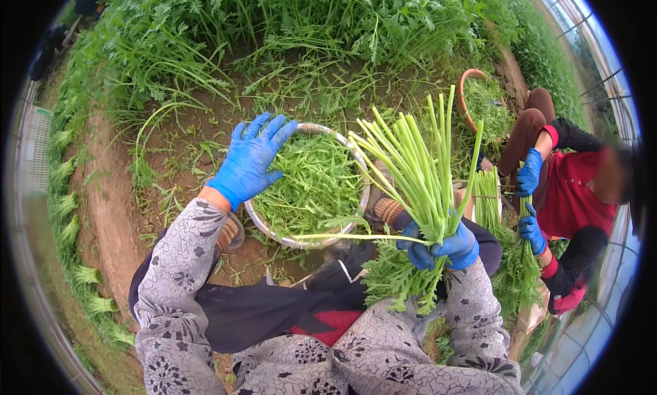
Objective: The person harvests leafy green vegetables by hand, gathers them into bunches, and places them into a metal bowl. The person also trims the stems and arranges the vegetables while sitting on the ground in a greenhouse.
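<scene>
My right hand (pixel 444 246), in a blue glove, is closed around a bunch of long-stemmed leafy greens (pixel 423 174). The pale cut stems fan upward and the feathery leaves hang below the fist. One stem sticks out sideways to the left. My left hand (pixel 256 156), also blue-gloved, is raised with spread fingers at the upper left rim of a round tub (pixel 250 210); it holds nothing. Loose cut leaves (pixel 308 182) fill the tub, which stands on the soil between my feet.
Dense growing greens (pixel 308 20) stand ahead. At right a co-worker (pixel 580 179) in blue gloves holds stems beside a tied bundle (pixel 486 195) and an orange-rimmed tub (pixel 462 100). Several bundles (pixel 66 205) line the left, near a pale crate (pixel 38 149).
</scene>
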Available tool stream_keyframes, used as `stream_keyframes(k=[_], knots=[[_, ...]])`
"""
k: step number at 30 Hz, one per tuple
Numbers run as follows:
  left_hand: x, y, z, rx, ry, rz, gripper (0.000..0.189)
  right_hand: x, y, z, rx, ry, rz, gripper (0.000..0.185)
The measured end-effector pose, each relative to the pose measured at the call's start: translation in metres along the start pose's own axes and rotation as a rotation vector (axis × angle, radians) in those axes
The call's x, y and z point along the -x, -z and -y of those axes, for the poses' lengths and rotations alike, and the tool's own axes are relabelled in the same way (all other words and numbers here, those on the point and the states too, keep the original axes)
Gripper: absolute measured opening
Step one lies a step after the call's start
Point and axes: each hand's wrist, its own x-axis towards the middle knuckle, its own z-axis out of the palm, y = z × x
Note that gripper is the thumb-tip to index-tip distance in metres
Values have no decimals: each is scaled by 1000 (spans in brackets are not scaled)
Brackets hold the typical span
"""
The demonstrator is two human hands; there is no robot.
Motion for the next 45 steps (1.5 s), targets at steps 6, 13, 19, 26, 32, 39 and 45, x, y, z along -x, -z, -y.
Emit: stream_keyframes(k=[6,13,19,26,32,39,45], knots=[[1,4,-73,1296,-41,6,82,-16,-2,-1,23,-13,22,56],[-17,5,-79,403,-371,-171,34,-26,-6,-3,88,-79,-23,55],[-1,11,-5,-59,-1,35,39,-15,-2,-10,121,-177,-102,52],[47,-47,-76,1455,65,211,105,-21,3,-8,78,-123,-80,56],[38,-31,-108,1564,39,72,41,-29,-1,-12,71,-134,-63,50],[34,-13,-76,1355,303,-229,41,-17,-1,-6,94,-74,-105,49],[39,-21,-126,1175,85,-176,61,-19,1,-8,80,-99,-73,46]])
